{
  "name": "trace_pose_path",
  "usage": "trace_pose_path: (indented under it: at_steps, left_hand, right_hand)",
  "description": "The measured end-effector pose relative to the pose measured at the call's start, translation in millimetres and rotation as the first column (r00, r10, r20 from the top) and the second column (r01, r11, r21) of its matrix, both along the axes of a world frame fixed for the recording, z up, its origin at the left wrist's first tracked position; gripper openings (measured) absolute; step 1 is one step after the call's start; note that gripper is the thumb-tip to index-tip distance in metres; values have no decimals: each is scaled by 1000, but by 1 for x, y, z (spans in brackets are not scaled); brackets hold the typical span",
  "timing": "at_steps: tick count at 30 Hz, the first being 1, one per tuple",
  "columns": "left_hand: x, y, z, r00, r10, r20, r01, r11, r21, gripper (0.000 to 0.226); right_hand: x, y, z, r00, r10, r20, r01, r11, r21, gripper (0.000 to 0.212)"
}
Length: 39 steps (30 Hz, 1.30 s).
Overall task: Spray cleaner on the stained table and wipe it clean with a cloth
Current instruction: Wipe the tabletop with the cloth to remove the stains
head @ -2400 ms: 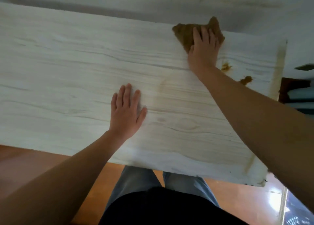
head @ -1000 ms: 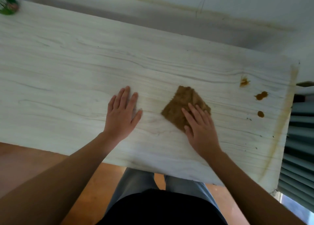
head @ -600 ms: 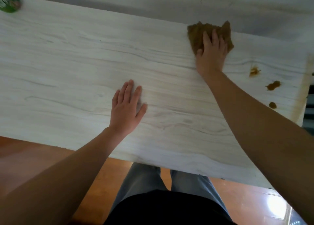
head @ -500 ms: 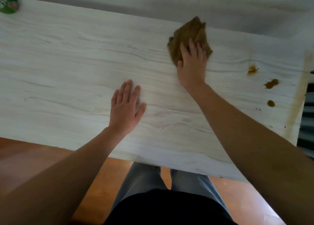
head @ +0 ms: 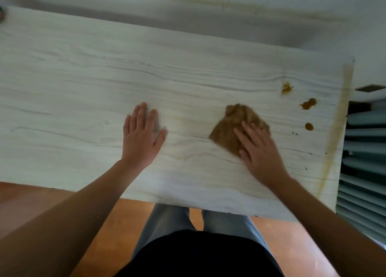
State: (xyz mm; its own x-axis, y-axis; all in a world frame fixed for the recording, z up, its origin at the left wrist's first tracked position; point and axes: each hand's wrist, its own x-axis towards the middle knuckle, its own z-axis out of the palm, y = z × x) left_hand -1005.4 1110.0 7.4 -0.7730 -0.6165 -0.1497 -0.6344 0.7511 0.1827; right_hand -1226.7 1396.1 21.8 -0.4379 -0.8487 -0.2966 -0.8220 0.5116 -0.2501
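A view looking down from a person's head at a pale, white-washed wooden table (head: 83,78) with grey grain lines running across it.

The left hand (head: 142,138) is lying flat on the tabletop near the middle. Its fingers are straight and close together, its thumb is spread to the side, and it is holding nothing.

The right hand (head: 261,151) is pressing down on a crumpled brown cloth (head: 231,128) with straight, slightly spread fingers. The fingers are not curling around the cloth. The cloth is lying on the table to the right of the left hand and well apart from it. Its far half is sticking out beyond the fingertips.

Three brown stains are sitting on the table further to the right, clear of the cloth:
- A smeared one (head: 286,88) is farthest from the person.
- A double blob (head: 308,104) is just beyond it towards the table's end.
- A small round spot (head: 309,126) is nearest the person.

A long yellowish-brown streak (head: 338,126) is running along the table's right end.

Both bare forearms are reaching in from the bottom of the view. The person's grey trousers (head: 167,220) and black top (head: 198,255) are showing below the table's near edge, above an orange-brown floor (head: 31,203).

Grey horizontal slats (head: 365,172) are showing past the table's right end. A white wall (head: 188,5) with a faint yellow mark is standing behind the table.
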Motion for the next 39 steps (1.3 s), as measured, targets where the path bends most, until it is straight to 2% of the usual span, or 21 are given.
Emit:
trace_pose_path:
  at_steps: [4,7,10,15,20,23,26,33,36,39]
  left_hand:
    - [-19,17,2,997,72,5,-72,997,38,66]
    - [-40,37,3,1000,-21,13,21,999,35,66]
    - [-70,58,6,996,-87,-8,87,996,28,66]
    - [-123,82,11,987,-155,-39,156,988,22,67]
    - [-153,96,5,975,-222,29,221,975,25,69]
    - [-156,101,-3,974,-221,45,221,975,12,70]
    - [-155,102,-9,973,-227,46,228,974,-10,70]
    - [-154,100,-10,976,-219,9,219,976,-4,68]
    - [-154,100,-9,978,-210,2,210,978,10,69]
    - [-154,100,-9,979,-204,5,204,979,6,69]
  right_hand:
    - [-100,-34,-5,973,-221,-65,221,975,-8,59]
    - [-146,-69,-7,919,-389,-61,388,921,-29,58]
    - [-149,-91,-6,879,-476,-34,474,879,-43,58]
    - [-91,-66,-5,885,-465,-3,464,883,-74,60]
    - [-14,18,3,919,-393,45,395,918,-47,61]
    - [-18,66,6,921,-388,41,389,921,-21,59]
    - [-61,82,2,905,-426,4,426,905,-5,59]
    - [-202,9,-10,802,-595,-58,588,803,-100,58]
    - [-216,-42,-11,815,-577,-51,571,815,-101,59]
    - [-189,-77,-11,873,-488,-20,483,869,-108,61]
